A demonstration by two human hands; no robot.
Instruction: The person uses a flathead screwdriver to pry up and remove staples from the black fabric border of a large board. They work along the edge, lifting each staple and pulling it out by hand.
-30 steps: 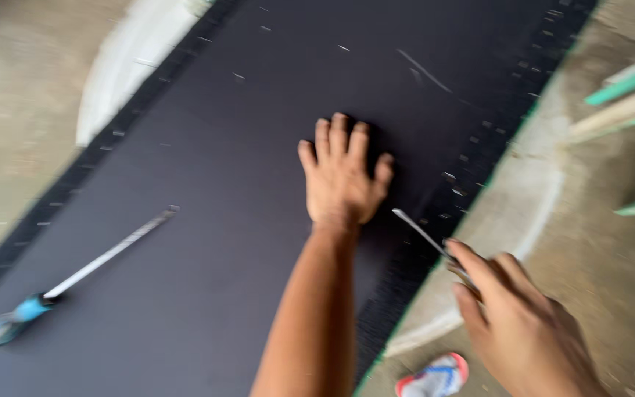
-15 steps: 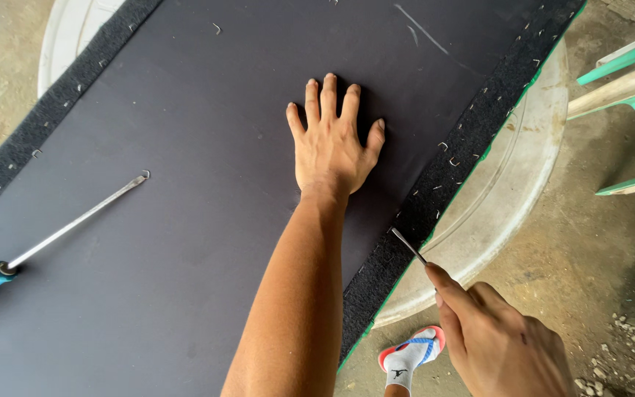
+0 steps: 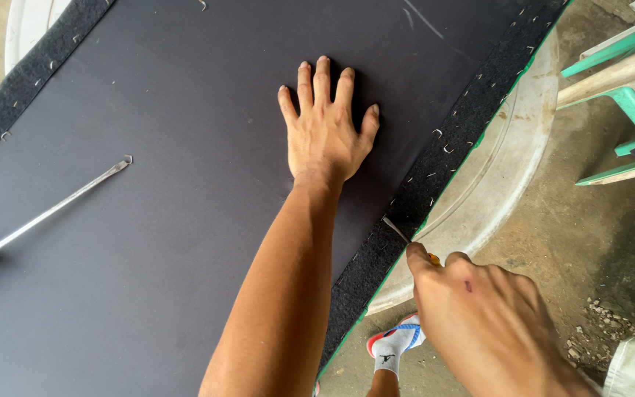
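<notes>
1. Left hand (image 3: 326, 136) lies flat, palm down, on the dark panel (image 3: 185, 242); fingers (image 3: 323, 77) fully spread and straight, thumb out to the side, gripping nothing, just pressing the smooth face.
2. Right hand (image 3: 486, 323) is at the lower right, fingers (image 3: 419, 259) curled closed around a thin metal tool (image 3: 397, 229); a bit of orange handle shows between them.
3. The tool's tip touches the fuzzy black edge strip (image 3: 435, 176) on the panel's right edge, just below the left wrist.
4. The panel is large, matte, dark grey-black and lies at a diagonal across the view. Both long edges carry rough black strips dotted with small metal staples; a thin green edge shows along the right side.
5. A long screwdriver (image 3: 53, 209) with a blue handle lies loose on the panel at left, well apart from both hands.
6. The panel rests on a pale round plastic tabletop (image 3: 508, 162), its rim sticking out at right.
7. Concrete floor (image 3: 589, 242), dusty, with rubble bits at right. Green and white furniture legs (image 3: 619, 95) stand at upper right. A foot in a white sock and sandal (image 3: 395, 345) shows below the panel edge.
</notes>
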